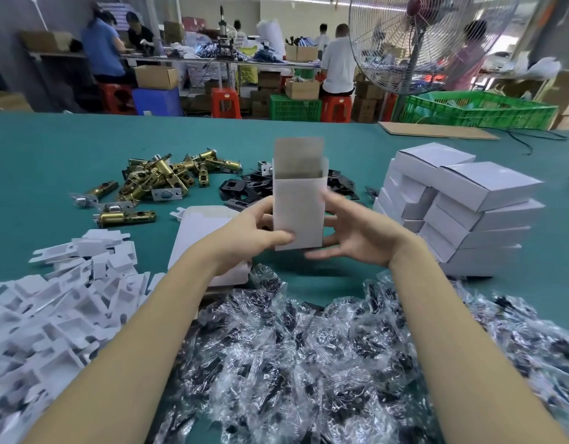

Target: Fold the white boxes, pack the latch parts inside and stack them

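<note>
Both hands up together around one white box (298, 206), held upright above the green table (52, 149), top end open with a flap sticking up. Left hand (251, 233) wrapped on the left side, thumb pressed across the front face near the bottom edge. Right hand (356, 232) cupping the right side and bottom corner, fingers spread and only loosely curled, fingertips under the box.

Just under the left hand, a stack of flat unfolded box blanks (200, 232). Beyond the box, a scatter of black plates (244, 187), and further left of that a pile of brass latch bolts (155, 181). Right of the right hand, a stack of finished white boxes (468, 206), several layers high. Left of the left forearm, a heap of white card inserts (62, 296). Between and under both forearms, nearest the body, a big mound of clear plastic bags with dark parts (308, 354) inside, too blurry to make out exactly.
</note>
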A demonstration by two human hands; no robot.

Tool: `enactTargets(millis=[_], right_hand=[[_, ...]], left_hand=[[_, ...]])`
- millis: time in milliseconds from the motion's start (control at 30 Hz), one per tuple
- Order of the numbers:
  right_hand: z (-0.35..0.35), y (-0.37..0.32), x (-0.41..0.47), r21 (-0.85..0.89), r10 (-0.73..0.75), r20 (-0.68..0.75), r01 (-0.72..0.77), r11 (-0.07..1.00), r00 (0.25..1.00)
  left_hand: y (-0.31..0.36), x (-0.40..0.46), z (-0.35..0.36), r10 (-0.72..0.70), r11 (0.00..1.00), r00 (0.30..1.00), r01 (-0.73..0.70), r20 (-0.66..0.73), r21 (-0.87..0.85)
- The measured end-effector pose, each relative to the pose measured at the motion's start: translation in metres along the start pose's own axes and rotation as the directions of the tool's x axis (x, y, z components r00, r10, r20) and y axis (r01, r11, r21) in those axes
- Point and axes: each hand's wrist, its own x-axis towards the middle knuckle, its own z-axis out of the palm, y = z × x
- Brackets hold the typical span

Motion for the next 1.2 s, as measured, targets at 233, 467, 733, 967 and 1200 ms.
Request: enactTargets(millis=[233,467,733,967,1200], right_hand=[[-0.001,0.003,0.007,0.102,0.158,-0.055,-0.151,0.983,0.986],[0.006,0.002,0.012,0.117,0.167,-0.123,-0.152,0.981,0.978],[0.003,0.005,0.014,0.274,0.199,-0.184,-0.145,0.951,0.963],[0.011,0.002,0.015,0.178,0.189,-0.177,-0.157,0.971,0.966],[0.016,-0.002,0.016,0.054,0.218,-0.189,-0.212,0.976,0.957]], left_hand=[[-0.003,0.0,0.008,-0.043,0.987,0.997,0.031,0.069,0.157],[-0.002,-0.001,0.006,-0.012,0.987,0.999,0.006,0.042,0.161],[0.025,0.003,-0.004,0.143,0.985,0.963,-0.162,-0.229,-0.065],[0.025,0.007,-0.001,0.132,0.982,0.944,-0.167,-0.303,-0.093],[0.024,0.009,0.0,0.155,0.959,0.896,-0.238,-0.416,-0.155]])
